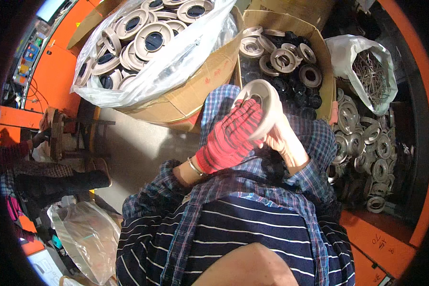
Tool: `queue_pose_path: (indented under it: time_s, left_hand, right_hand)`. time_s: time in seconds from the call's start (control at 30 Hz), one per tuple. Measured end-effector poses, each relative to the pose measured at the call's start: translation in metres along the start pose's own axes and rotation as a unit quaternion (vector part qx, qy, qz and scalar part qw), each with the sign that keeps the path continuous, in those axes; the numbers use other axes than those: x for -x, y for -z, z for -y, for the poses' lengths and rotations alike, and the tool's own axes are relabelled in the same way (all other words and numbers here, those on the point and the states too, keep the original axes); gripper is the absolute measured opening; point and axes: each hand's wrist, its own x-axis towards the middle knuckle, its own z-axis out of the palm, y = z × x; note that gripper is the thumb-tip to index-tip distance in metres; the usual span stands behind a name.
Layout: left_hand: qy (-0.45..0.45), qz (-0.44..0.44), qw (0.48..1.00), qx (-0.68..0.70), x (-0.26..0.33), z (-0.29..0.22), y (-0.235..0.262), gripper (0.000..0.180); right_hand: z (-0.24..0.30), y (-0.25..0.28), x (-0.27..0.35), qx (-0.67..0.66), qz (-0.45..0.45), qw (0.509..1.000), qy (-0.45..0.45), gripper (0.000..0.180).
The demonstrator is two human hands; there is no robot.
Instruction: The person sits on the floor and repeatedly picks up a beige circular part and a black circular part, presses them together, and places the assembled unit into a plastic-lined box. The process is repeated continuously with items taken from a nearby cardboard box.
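A beige plastic ring-shaped part (pixel 272 106), round with a wide rim, is tilted up above my lap. My left hand (pixel 233 136), in a red and black striped glove, presses its fingers into the open middle of the part. From the right, my bare right hand (pixel 282 136) grips the rim at its lower edge, its fingers partly hidden behind the part. Just beyond my hands stands a cardboard box (pixel 327 71) with similar beige rings and dark round pieces.
A large carton (pixel 176 97) lined with a clear plastic bag (pixel 195 52) holds many beige discs with dark centres. On the right are a white sack (pixel 343 57) of thin metal pieces and a heap of beige rings (pixel 381 148). Another person's leg (pixel 64 183) shows at left, beside a stool.
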Motion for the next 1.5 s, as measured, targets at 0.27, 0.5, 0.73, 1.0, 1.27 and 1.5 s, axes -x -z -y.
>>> queue_pose_path:
  time_s: [0.27,0.5,0.73,1.0,1.27,1.5]
  left_hand:
    - [0.211,-0.034,0.971,0.11,0.011,0.014,-0.002,0.045]
    - [0.135,-0.001,0.974,0.185,0.004,0.006,-0.007,0.069]
    - [0.41,-0.054,0.863,0.291,0.003,0.008,-0.002,0.05]
    - [-0.046,0.086,0.994,-0.045,0.0,0.0,0.006,0.063]
    - [0.064,-0.052,0.996,-0.014,0.016,0.0,0.021,0.06]
    - [-0.156,0.053,0.986,-0.037,-0.022,-0.007,0.039,0.058]
  right_hand:
    - [-0.005,0.018,0.009,0.516,-0.111,0.78,0.337,0.073]
    - [-0.012,0.006,0.001,0.093,-0.088,0.97,0.209,0.041]
    - [-0.004,0.022,0.004,0.467,-0.185,0.84,0.208,0.041]
    - [-0.026,0.035,0.006,-0.062,0.012,0.997,0.05,0.058]
    - [-0.02,0.021,0.007,0.518,-0.096,0.734,0.429,0.076]
    - [-0.025,0.023,0.005,-0.155,0.019,0.987,0.025,0.05]
